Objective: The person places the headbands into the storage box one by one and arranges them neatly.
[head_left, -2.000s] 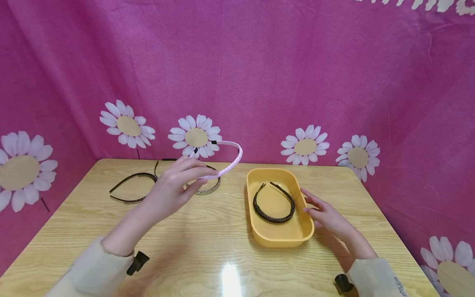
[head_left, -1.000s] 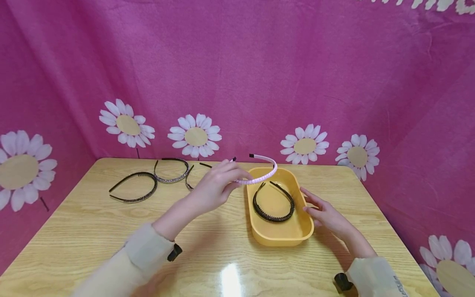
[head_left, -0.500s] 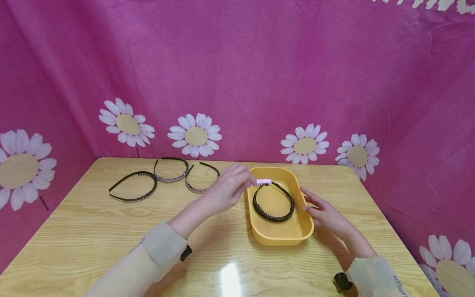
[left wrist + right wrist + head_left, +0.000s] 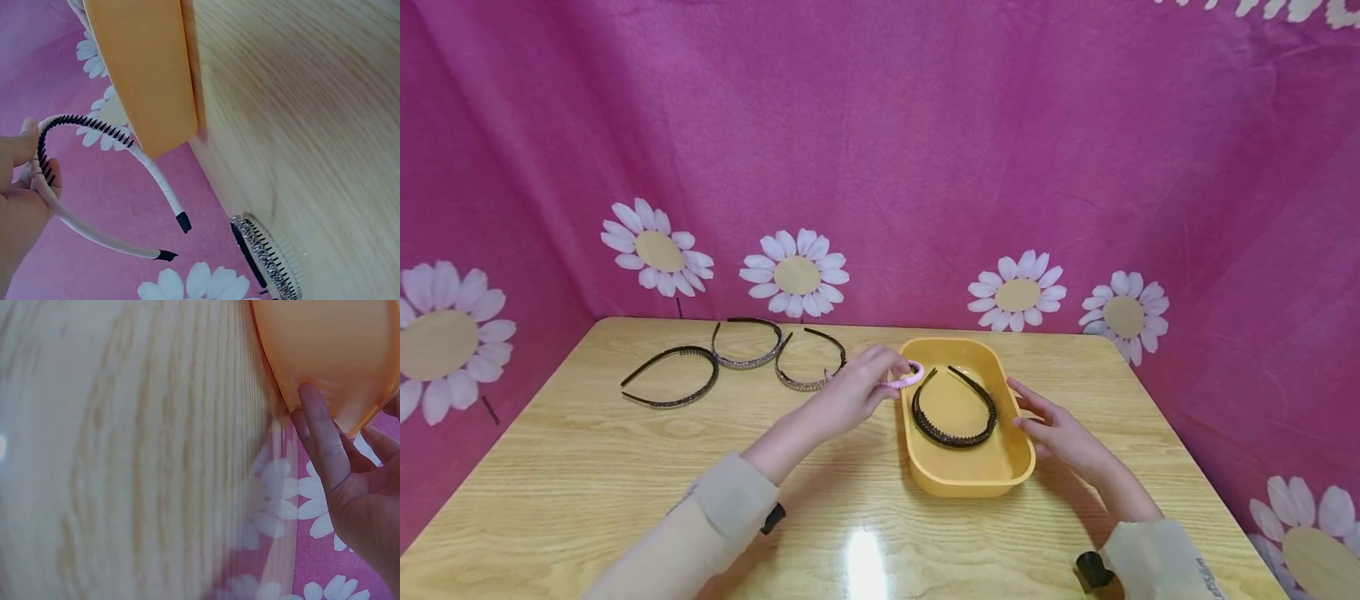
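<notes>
My left hand [image 4: 859,385] pinches a pink headband [image 4: 910,380] at its curved middle, over the left rim of the yellow tray [image 4: 966,487]. In the left wrist view the pink headband [image 4: 103,240] shows black comb teeth inside and black tips, its ends pointing away from the hand [image 4: 25,194]. Inside the tray lies a black toothed headband [image 4: 955,440]. My right hand [image 4: 1060,433] rests its fingers against the tray's right side. The right wrist view has those straight fingers [image 4: 322,431] touching the outer wall.
Several headbands lie on the wooden table [image 4: 662,492] at the back left: a dark one [image 4: 670,405], a glittery one [image 4: 747,364], and another glittery one [image 4: 801,385] near my left hand. A pink curtain [image 4: 880,150] with daisies hangs behind the table.
My left hand has carried the pink headband rightward from above the table to the tray's left rim, lowering and turning it. The right hand and tray have stayed put.
</notes>
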The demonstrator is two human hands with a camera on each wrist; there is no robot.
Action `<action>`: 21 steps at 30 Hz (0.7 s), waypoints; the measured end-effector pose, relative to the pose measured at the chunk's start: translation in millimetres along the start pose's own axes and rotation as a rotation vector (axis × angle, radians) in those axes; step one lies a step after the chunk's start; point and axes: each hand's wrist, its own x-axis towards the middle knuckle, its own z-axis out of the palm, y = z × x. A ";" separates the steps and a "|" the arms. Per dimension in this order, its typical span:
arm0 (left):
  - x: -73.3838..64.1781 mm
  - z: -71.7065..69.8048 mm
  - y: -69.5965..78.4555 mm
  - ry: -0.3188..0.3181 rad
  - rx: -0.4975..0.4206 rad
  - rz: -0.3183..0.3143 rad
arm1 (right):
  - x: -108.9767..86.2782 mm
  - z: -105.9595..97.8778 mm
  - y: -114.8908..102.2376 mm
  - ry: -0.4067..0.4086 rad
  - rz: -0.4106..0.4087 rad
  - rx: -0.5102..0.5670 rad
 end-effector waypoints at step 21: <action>-7.5 -9.3 0.3 -0.061 0.149 -0.097 | -0.9 1.6 -1.1 -0.003 -0.005 0.004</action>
